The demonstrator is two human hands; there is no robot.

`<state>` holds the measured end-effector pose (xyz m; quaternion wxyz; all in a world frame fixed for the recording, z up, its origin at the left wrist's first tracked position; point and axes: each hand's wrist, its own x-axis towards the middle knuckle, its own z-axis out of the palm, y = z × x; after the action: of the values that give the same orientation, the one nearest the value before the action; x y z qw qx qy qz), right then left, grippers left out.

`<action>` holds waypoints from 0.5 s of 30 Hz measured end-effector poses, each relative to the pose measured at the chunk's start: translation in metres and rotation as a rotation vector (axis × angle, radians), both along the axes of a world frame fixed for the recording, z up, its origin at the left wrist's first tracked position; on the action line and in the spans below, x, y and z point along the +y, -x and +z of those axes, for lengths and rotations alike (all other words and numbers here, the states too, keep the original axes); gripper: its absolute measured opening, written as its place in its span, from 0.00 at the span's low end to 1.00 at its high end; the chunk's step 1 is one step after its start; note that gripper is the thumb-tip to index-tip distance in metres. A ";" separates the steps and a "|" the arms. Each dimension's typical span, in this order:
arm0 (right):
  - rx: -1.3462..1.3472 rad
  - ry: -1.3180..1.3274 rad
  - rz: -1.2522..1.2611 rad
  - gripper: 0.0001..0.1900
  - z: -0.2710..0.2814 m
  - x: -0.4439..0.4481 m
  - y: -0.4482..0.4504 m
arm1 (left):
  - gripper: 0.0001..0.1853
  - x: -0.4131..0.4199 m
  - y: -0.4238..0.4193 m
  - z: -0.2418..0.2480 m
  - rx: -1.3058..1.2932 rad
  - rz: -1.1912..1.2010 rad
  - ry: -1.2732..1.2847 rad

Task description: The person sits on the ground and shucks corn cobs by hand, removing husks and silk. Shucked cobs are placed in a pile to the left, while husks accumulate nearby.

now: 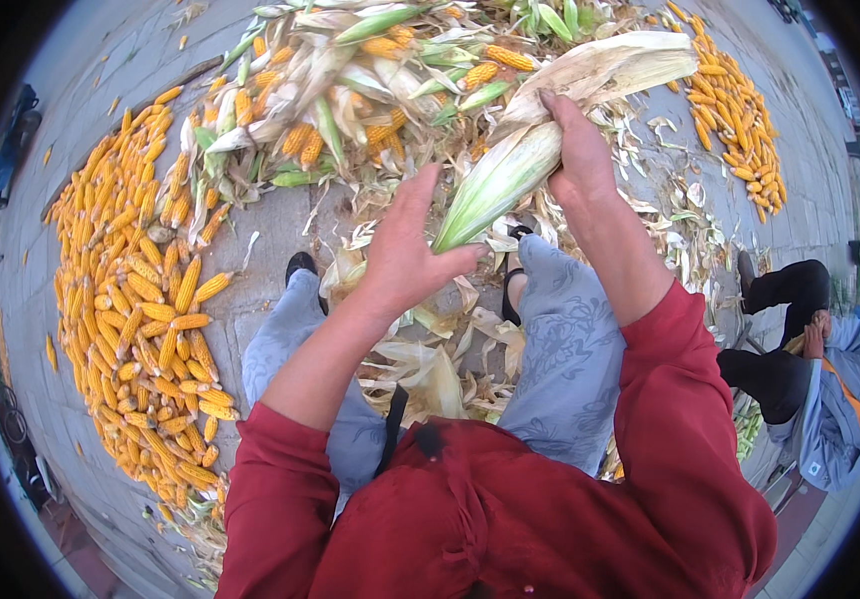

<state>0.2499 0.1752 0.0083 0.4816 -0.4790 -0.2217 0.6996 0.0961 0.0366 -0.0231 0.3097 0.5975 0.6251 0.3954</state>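
Note:
An ear of corn in a pale green husk [501, 176] is gripped by my right hand [583, 153], whose fingers close around its upper part. Long dry husk leaves [625, 64] fold out from the ear toward the upper right. My left hand [415, 251] is at the lower tip of the ear, fingers and thumb spread apart; whether the thumb touches the tip I cannot tell. No kernels show on the ear in my right hand. Beyond my hands lies a heap of corn ears, partly in husks [370, 97], some with yellow kernels bared.
A large pile of husked yellow corn [145, 322] lies on the paving at left, a smaller pile [737, 120] at upper right. Loose husks [430, 374] cover the ground between my feet. A seated person [827, 382] is at the right, hands together.

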 end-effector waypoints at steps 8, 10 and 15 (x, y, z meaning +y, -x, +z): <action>0.010 -0.066 0.361 0.30 0.003 -0.065 0.040 | 0.35 -0.018 0.028 0.012 -0.652 -0.069 0.381; -0.001 -0.159 0.466 0.31 0.001 -0.070 0.045 | 0.34 -0.019 0.038 0.021 -0.906 -0.064 0.352; 0.032 -0.273 0.546 0.30 -0.001 -0.056 0.063 | 0.32 -0.018 0.060 0.029 -1.219 -0.006 0.286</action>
<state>0.1871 0.1188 0.0076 0.3392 -0.3215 -0.4268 0.7742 0.0358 0.0183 0.0056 0.6885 0.2189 0.3812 0.5768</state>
